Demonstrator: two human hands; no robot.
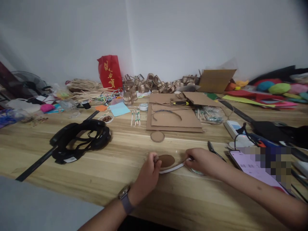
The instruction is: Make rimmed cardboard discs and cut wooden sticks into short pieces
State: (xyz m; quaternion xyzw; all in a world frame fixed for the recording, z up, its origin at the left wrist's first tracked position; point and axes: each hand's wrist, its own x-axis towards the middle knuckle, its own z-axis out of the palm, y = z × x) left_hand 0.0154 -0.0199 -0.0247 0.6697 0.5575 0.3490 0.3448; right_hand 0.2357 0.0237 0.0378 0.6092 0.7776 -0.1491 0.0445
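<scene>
My left hand (151,168), with a watch on its wrist, pinches one end of a narrow curved strip (172,167) that is pale along its edge. The strip's other end is between the closed fingers of my right hand (198,160). It bows toward me around the near side of a brown cardboard disc (166,161); I cannot tell whether the two touch. Partly covered by my right hand, a round flat item (197,172) lies on the table. Farther off is a second cardboard disc (157,137). Beyond it, a curved cardboard strip (167,111) rests on stacked cardboard sheets (175,125).
A black head strap device (80,141) lies to the left. On the right are a phone (252,168) and a white power strip (234,130). Small woven baskets (149,84), a red bag (110,73) and a cardboard box (216,80) line the wall.
</scene>
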